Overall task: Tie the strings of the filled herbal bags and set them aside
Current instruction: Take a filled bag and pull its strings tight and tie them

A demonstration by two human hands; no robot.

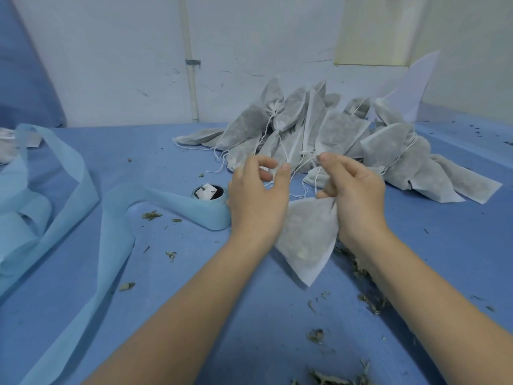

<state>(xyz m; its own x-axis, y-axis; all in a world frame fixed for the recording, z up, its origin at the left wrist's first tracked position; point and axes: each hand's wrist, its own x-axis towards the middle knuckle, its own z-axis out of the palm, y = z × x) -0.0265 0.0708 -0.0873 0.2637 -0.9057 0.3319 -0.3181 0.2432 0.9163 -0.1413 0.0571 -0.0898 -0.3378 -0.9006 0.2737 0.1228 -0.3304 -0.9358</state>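
Blue table [194,287]: both hands [258,198] [358,195] hold a herbal bag [308,234].

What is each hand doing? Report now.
Left hand: pinching the drawstring.
Right hand: gripping the herbal bag's gathered neck.

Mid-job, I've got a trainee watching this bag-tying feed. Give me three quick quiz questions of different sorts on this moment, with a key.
1. True or false: the right hand grips the gathered neck of the herbal bag.
2. Multiple choice: the pile of filled bags lies (A) beyond the hands, against the wall, (B) on the floor, (C) at the near table edge.
3. Fill in: the left hand pinches the bag's white ____.

Key: 1 true; 2 A; 3 string.
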